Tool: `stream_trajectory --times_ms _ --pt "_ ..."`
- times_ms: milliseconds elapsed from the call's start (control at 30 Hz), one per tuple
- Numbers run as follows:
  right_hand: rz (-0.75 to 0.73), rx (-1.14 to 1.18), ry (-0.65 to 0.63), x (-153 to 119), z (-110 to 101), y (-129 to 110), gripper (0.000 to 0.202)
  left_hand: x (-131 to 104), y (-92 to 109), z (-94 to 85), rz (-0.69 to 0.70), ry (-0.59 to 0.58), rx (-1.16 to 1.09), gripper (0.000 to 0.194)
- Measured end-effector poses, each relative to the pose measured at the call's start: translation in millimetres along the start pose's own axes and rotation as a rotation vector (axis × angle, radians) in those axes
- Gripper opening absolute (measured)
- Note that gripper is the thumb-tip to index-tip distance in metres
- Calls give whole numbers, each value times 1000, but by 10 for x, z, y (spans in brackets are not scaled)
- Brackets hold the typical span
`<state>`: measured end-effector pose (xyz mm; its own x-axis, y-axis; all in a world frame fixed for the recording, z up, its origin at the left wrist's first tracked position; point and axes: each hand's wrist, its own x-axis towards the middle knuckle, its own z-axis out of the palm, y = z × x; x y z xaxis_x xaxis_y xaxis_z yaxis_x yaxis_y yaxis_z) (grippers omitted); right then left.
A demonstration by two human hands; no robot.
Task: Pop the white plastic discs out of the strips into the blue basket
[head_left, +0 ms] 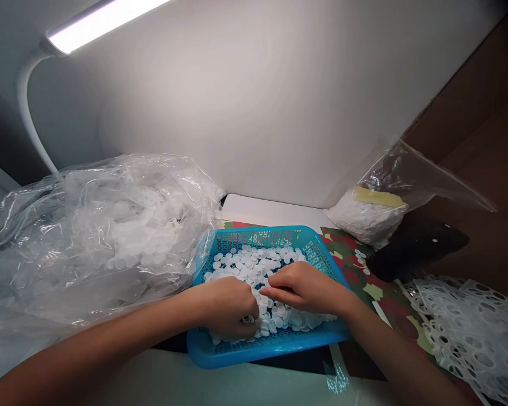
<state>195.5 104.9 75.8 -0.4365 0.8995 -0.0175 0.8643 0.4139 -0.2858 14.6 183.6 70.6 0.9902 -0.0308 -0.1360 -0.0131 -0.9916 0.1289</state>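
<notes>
A blue plastic basket (220,361) with perforated sides holds a layer of small round white discs (254,262). Inside it, my left hand (231,307) is curled closed low over the discs at the left. White discs show at its bent fingers, which seem wrapped round some of them. My right hand (307,286) reaches in from the right, thumb and index finger drawn together just above the discs, close to my left hand. Whatever lies between those two fingertips is too small to make out.
A large clear plastic bag (88,237) of white pieces lies left. At right are a tied bag (368,220) with a yellow label, a black object (419,248) and a heap of white sheets with punched holes (478,332). A lit lamp (105,25) hangs above.
</notes>
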Motion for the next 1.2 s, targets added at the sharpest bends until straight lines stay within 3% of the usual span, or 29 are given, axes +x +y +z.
stream_trajectory --times_ms 133,300,533,633,833,1200 --pt "10 4 53 -7 8 8 39 5 1 -4 -5 0 -5 28" --pt "-22 55 71 -11 5 15 17 5 -3 -1 9 7 -12 27" --pt "-20 109 36 -34 -37 -4 24 -1 -6 30 10 25 3 25" --pt "-13 143 -54 -40 -37 6 28 -3 -6 30 11 38 17 26" --pt "39 184 -195 -36 4 52 11 2 -4 18 13 34 16 27" --pt "37 35 -185 -34 46 66 20 -1 3 12 21 56 8 25"
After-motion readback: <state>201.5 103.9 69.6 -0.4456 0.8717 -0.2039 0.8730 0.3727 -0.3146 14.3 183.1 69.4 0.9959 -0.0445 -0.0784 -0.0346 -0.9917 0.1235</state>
